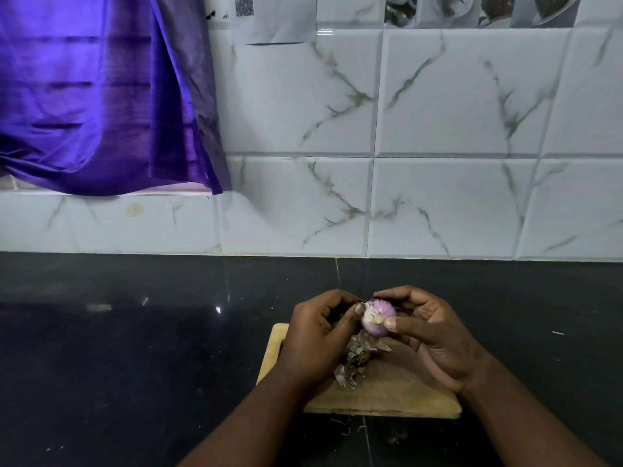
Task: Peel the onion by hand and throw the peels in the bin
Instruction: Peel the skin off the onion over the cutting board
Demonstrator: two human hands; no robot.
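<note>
A small purple onion (378,316) with a pale root end facing me is held above a wooden cutting board (387,396). My right hand (435,335) holds it, thumb under its lower right side and fingers curled behind it. My left hand (317,338) has its fingers curled and its thumb tip on the onion's left edge. A heap of dry, papery peels (355,360) lies on the board just below the onion, partly hidden by my left hand. No bin is in view.
The board lies on a dark, glossy stone counter (135,348) with a few scraps near its front edge. A white marbled tile wall (404,129) rises behind. A purple curtain (84,96) hangs at the upper left.
</note>
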